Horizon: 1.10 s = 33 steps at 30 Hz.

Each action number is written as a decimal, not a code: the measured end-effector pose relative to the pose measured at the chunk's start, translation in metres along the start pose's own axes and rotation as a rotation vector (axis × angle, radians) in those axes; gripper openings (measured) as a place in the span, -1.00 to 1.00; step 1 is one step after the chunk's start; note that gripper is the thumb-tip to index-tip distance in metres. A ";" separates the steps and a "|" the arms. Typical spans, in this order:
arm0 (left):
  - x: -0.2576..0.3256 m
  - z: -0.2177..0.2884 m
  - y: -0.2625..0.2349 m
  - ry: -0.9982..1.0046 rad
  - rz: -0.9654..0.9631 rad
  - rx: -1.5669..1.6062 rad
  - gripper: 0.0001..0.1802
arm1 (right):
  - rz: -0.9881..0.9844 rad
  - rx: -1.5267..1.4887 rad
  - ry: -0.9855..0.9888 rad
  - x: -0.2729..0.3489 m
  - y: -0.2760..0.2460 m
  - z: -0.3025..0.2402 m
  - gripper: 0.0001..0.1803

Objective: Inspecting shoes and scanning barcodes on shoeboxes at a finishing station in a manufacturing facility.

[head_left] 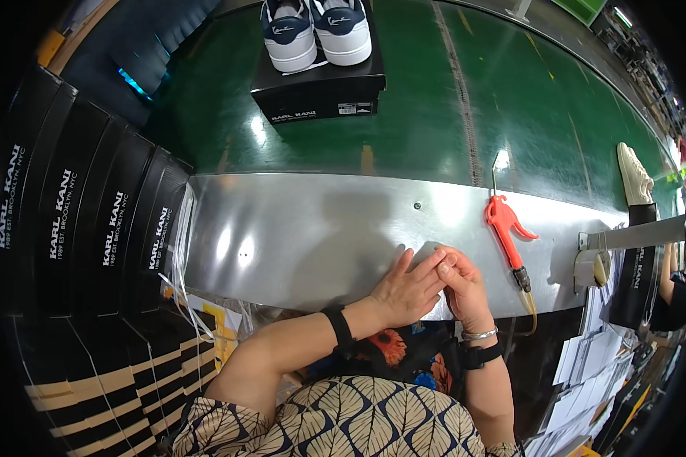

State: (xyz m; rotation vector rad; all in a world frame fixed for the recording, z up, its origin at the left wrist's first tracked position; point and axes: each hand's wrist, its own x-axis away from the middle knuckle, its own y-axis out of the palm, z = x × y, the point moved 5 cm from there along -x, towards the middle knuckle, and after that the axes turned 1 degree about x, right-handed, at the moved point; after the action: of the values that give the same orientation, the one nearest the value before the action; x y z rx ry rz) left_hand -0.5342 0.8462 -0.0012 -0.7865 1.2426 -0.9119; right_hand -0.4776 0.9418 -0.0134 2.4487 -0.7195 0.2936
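Observation:
Both hands meet above the near edge of the metal plate, in front of my body. My left hand point(411, 292) has its fingers stretched out toward the right, thumb raised apart. The fingers of my right hand point(466, 283) are bent and pressed together at the left hand's fingertips, pinching them. No separate object shows between the hands. To their right lies a red air blow gun point(504, 228) with a thin metal nozzle, nearest to my right hand. A pair of white shoes point(317, 36) with dark blue heels stands on a black shoebox point(320, 97) farther off.
Stacked black shoeboxes point(76, 206) wall the left side. A green conveyor belt point(411, 145) runs beyond the metal plate point(282, 259). At right are a tape roll point(591, 270) by a metal bracket, a cream shoe point(633, 174), paper sheets point(587, 358) and another person's arm point(667, 282).

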 end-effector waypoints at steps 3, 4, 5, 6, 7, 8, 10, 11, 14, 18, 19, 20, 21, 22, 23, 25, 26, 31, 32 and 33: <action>-0.003 0.002 -0.003 0.008 -0.018 -0.072 -0.46 | 0.010 0.070 -0.041 0.001 -0.001 -0.001 -0.64; -0.004 0.002 -0.004 0.009 -0.020 -0.071 -0.46 | 0.011 0.068 -0.040 0.001 -0.003 0.000 -0.64; -0.004 0.003 -0.006 0.022 -0.006 -0.084 -0.46 | 0.003 -0.013 -0.042 0.001 -0.006 0.000 -0.63; -0.005 0.004 -0.007 0.035 0.009 -0.097 -0.45 | -0.005 -0.094 -0.043 0.001 -0.008 0.000 -0.61; -0.005 0.004 -0.007 0.034 0.008 -0.096 -0.45 | -0.004 -0.094 -0.041 0.001 -0.010 0.000 -0.61; -0.005 0.004 -0.007 0.041 0.016 -0.096 -0.45 | -0.006 -0.122 -0.032 0.001 -0.011 0.000 -0.59; -0.005 0.004 -0.007 0.045 0.023 -0.098 -0.45 | -0.010 -0.151 -0.019 0.000 -0.013 0.000 -0.57; -0.005 0.004 -0.007 0.046 0.025 -0.102 -0.46 | -0.024 -0.161 -0.010 -0.001 -0.013 0.000 -0.57; -0.005 0.004 -0.007 0.038 0.033 -0.106 -0.46 | -0.043 -0.177 0.004 -0.003 -0.015 -0.001 -0.58; -0.005 0.003 -0.007 0.017 0.018 -0.060 -0.44 | -0.040 -0.153 0.010 -0.004 -0.012 -0.003 -0.65; -0.005 0.003 -0.008 0.015 0.017 -0.060 -0.44 | -0.042 -0.154 0.012 -0.004 -0.009 -0.001 -0.65; -0.004 0.001 -0.008 -0.008 -0.012 -0.006 -0.43 | 0.061 -0.105 -0.015 -0.005 -0.008 0.000 -0.68; -0.004 0.000 -0.007 -0.032 -0.040 0.049 -0.41 | 0.163 -0.056 -0.041 -0.004 -0.011 0.001 -0.70; -0.005 -0.001 -0.008 -0.033 -0.039 0.049 -0.41 | 0.163 -0.055 -0.041 -0.004 -0.011 0.003 -0.70; -0.006 -0.002 -0.010 -0.032 -0.036 0.073 -0.40 | 0.158 -0.032 -0.063 -0.004 -0.013 0.005 -0.70; -0.006 -0.003 -0.011 -0.034 -0.032 0.094 -0.39 | 0.150 -0.009 -0.083 -0.003 -0.012 0.005 -0.69; -0.005 -0.004 -0.011 -0.049 -0.048 0.102 -0.39 | 0.144 0.063 -0.081 -0.002 -0.009 0.004 -0.67; -0.005 -0.004 -0.012 -0.039 -0.040 0.103 -0.39 | 0.134 0.043 -0.072 0.001 -0.002 -0.002 -0.60; -0.005 -0.005 -0.011 -0.045 -0.046 0.114 -0.39 | 0.114 0.040 -0.070 0.002 -0.001 -0.004 -0.58; -0.004 -0.005 -0.011 -0.050 -0.053 0.125 -0.39 | 0.094 0.038 -0.067 0.002 -0.001 -0.005 -0.56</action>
State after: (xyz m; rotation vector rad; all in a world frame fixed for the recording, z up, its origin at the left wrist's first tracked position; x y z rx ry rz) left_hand -0.5406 0.8451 0.0094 -0.7414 1.1145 -0.9967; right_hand -0.4753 0.9441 -0.0093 2.4747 -0.8665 0.2642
